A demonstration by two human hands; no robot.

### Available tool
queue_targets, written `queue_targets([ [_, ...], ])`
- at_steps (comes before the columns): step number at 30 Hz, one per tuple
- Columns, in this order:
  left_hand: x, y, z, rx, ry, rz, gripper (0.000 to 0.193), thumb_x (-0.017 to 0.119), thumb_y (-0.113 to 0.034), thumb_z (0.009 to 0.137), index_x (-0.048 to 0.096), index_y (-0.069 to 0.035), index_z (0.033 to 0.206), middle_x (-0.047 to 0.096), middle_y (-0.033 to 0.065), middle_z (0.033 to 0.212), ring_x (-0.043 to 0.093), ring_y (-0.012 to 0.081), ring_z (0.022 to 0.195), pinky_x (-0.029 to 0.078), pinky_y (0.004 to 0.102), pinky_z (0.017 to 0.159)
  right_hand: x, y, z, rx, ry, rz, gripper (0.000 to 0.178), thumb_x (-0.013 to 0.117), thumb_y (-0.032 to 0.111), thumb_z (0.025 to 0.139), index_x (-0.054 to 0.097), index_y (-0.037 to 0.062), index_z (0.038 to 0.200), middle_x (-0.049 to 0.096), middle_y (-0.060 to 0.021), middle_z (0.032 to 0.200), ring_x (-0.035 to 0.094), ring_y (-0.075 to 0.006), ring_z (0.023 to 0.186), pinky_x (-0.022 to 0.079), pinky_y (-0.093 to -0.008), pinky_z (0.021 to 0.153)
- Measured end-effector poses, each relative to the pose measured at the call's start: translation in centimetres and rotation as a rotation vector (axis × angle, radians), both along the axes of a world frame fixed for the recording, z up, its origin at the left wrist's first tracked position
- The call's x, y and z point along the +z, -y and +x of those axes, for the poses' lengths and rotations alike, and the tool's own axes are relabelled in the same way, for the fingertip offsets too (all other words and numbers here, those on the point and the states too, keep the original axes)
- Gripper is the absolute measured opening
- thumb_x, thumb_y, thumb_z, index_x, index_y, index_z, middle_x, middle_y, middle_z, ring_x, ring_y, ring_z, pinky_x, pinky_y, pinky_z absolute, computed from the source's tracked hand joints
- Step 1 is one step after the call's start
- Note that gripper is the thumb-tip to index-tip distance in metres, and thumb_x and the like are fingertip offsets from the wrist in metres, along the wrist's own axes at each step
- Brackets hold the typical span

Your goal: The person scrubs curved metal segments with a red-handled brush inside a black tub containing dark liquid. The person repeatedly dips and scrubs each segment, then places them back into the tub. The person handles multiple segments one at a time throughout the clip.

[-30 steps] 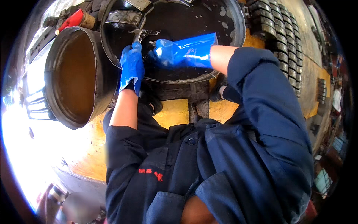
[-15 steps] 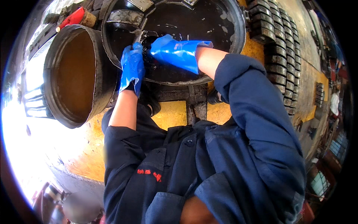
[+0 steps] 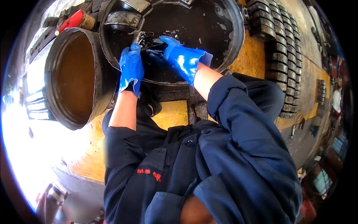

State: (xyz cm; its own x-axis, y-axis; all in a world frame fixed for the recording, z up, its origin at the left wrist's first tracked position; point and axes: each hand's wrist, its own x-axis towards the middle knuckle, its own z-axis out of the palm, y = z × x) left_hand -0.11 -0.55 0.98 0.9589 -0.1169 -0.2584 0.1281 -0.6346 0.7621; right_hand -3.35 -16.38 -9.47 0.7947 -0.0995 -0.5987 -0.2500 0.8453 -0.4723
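A round metal tub (image 3: 240,35) of dark liquid stands before me. Both my hands wear blue rubber gloves and reach over its near left part. My left hand (image 3: 131,64) curls its fingers at the left side of a dark, wet metal piece (image 3: 146,38), mostly hidden between the gloves. From the right, my right hand (image 3: 169,51) bends over the same spot, its blackened fingers pressed down there. Whether those fingers hold something else, such as a rag, I cannot make out. Grey metal blocks (image 3: 123,18) rest at the tub's upper left.
Left of the tub a tilted metal drum (image 3: 97,71) holds brownish liquid. A red object (image 3: 71,21) lies behind it. On the right, several rows of dark metal blocks (image 3: 275,56) are stacked. Yellow boards (image 3: 169,114) lie under the tub and by my feet.
My right hand has tilted and its forearm has swung lower and nearer to me. Splashes show by the gloves. My right knee now shows beside the stacked blocks. My left hand stays nearly in place.
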Motion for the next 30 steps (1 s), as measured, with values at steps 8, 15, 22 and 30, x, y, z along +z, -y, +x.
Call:
queue_targets([
  [8,1.8,-0.7,-0.1,0.008,-0.046,-0.026,0.062,0.055,-0.042,0.1,0.063,0.011,0.131,0.068,0.0344,0.127,0.064,0.0448,0.122,0.048,0.0458,0.104,8.9,0.1,-1.8,0.576,-0.112,-1.05,0.036,0.075,0.035,0.096,0.076,0.0077,0.119,0.078,-0.0152,0.116,0.075,-0.0327,0.103,0.062,-0.0447,0.088],
  [15,-0.7,-0.2,0.6,-0.003,-0.069,-0.059,0.059,0.056,-0.04,0.1,0.063,0.008,0.134,0.069,0.032,0.127,0.065,0.0447,0.12,0.049,0.0446,0.104,5.8,3.3,-1.2,0.658,0.472,-1.381,0.04,0.079,0.031,0.09,0.075,0.0088,0.123,0.076,-0.0174,0.12,0.074,-0.0344,0.111,0.058,-0.0439,0.097],
  [22,-2.5,2.1,1.7,-0.074,-0.08,-0.092,0.059,0.055,-0.041,0.102,0.064,0.008,0.132,0.068,0.0326,0.13,0.064,0.045,0.124,0.049,0.0459,0.105,2.3,4.7,1.9,0.928,0.495,-1.331,0.026,0.071,0.03,0.095,0.078,0.0082,0.107,0.077,-0.0086,0.087,0.069,-0.0194,0.08,0.054,-0.0382,0.074],
  [30,-1.8,-1.5,1.3,-0.022,-0.006,-0.026,0.064,0.051,-0.046,0.102,0.064,0.009,0.131,0.064,0.0337,0.134,0.059,0.0468,0.129,0.046,0.047,0.109,6.3,0.9,0.5,1.171,0.839,-1.827,0.034,0.065,0.036,0.101,0.075,0.0072,0.087,0.068,-0.0166,0.073,0.063,-0.0343,0.061,0.047,-0.0468,0.057],
])
